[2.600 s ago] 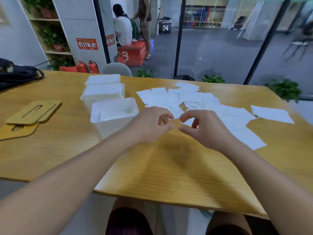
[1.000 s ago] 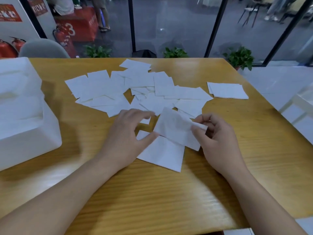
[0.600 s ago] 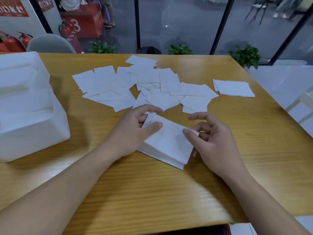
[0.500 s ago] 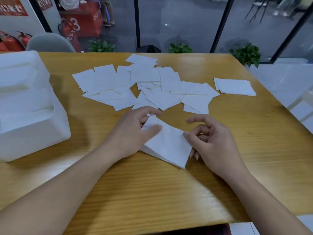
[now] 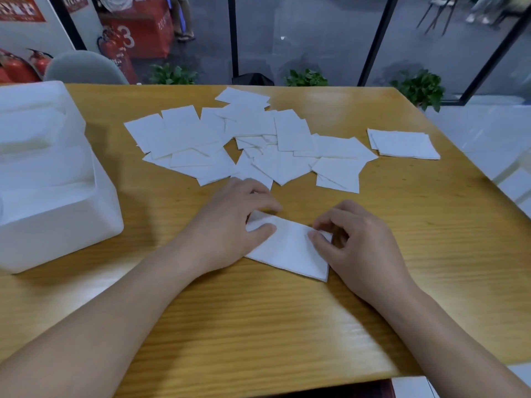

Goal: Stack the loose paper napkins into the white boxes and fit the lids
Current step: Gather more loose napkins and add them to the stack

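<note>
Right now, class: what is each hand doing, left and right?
Left hand: fingers and thumb grip the small napkin stack.
Right hand: pinches that stack's right corner.

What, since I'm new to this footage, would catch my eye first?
The left hand and right hand pinch a small napkin stack at the near middle of the wooden table. Behind them sprawls a scatter of loose napkins, with a big white box at the left edge.

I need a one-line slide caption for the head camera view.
The left hand and right hand hold a small stack of white paper napkins on the wooden table, near scattered loose napkins.
</note>
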### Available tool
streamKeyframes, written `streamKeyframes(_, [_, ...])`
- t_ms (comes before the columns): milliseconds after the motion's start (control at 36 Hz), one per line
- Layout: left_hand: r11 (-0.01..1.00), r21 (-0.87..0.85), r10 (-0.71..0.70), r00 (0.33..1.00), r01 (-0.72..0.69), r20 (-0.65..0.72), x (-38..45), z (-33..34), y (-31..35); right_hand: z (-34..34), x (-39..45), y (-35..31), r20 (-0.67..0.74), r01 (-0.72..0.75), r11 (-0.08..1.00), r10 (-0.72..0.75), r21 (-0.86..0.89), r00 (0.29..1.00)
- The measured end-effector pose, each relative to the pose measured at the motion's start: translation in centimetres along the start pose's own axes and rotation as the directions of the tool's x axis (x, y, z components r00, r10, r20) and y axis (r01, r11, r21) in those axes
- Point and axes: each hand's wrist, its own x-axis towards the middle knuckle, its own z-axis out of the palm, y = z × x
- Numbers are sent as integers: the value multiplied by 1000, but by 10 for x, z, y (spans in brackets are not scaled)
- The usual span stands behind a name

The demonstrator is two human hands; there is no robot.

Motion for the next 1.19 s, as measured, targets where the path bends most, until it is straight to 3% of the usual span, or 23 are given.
streamKeyframes(222, [1000, 15, -8, 999, 9, -47, 7, 18, 1, -8, 39, 17, 53, -16, 1000, 16, 6, 998])
streamKeyframes(417, [997, 75, -4, 996, 11, -86, 26, 33, 16, -18, 105, 44, 21, -34, 973, 40, -229, 999])
streamKeyframes(528, [996, 90, 1, 999, 4, -53, 35, 35, 22, -19, 111, 63, 11, -56, 985, 59, -165, 998])
streamKeyframes(667, [995, 96, -1, 1000, 2, -8, 45, 32, 31, -21, 113, 73, 16, 11, 990, -9, -141, 1000])
streamKeyframes(944, [995, 88, -33, 998, 37, -47, 54, 32, 34, -11, 111, 69, 41, 92, 955, -83, -282, 996])
streamKeyframes(1028, [997, 15, -74, 993, 76, -93, 53, 33, 36, -11, 113, 71, 57, 88, 961, -76, -264, 995])
streamKeyframes(1194, [928, -329, -246, 953, 178, -179, 54, 39, 42, -16, 108, 72, -14, 63, 988, -65, -140, 998])
